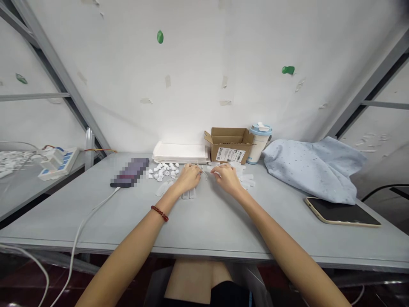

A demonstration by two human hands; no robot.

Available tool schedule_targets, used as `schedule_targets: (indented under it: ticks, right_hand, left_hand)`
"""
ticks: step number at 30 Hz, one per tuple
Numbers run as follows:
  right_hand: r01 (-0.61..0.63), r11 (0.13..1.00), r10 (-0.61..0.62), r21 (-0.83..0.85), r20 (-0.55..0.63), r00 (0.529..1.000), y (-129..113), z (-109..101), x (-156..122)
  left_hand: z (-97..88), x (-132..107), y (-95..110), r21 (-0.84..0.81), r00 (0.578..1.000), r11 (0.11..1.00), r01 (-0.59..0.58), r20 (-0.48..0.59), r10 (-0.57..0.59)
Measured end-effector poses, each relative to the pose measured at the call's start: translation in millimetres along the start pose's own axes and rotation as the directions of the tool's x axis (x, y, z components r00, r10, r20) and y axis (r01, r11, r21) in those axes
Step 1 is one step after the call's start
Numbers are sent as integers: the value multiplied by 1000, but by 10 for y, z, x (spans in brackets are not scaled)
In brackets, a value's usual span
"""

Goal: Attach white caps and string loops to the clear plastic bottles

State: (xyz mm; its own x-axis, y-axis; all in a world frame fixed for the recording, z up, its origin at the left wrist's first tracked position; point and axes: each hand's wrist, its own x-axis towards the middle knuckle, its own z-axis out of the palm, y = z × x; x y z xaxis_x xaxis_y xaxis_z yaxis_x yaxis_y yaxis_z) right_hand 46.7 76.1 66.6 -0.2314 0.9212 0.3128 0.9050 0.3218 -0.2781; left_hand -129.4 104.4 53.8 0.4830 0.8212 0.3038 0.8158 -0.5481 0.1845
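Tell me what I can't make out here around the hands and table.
Head view only:
- Whatever lies between the left hand and right hand: too small, covered by fingers.
- White pieces: too small to tell shape.
- Dark phone: screen blurred.
- Cardboard box: inside hidden by its front wall.
- Tablet: far edge behind the blue cloth.

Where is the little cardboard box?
In the head view, the cardboard box sits right of centre against the wall, between the white trays and the lidded cup.
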Motion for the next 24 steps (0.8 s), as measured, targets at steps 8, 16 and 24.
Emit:
schedule_targets:
  ticks: [8, 16, 24]
  right_hand:
    - [-1, 1000, 1, 16, 3, 1000, -18, -5, -3]
    - [32, 991, -23, 127, -66, 998, 18, 39, -1]
    - [59, 883, -2, 466, -123, 992, 6, 59, 3]
  left_hand:
    - [25, 31, -85, -80, 997, 996, 47, -55, -51]
    - [-125, 41, -85, -378, 910, 906, 193, -276, -309]
    - [-209, 3, -21, -986, 822, 82, 143, 72, -564]
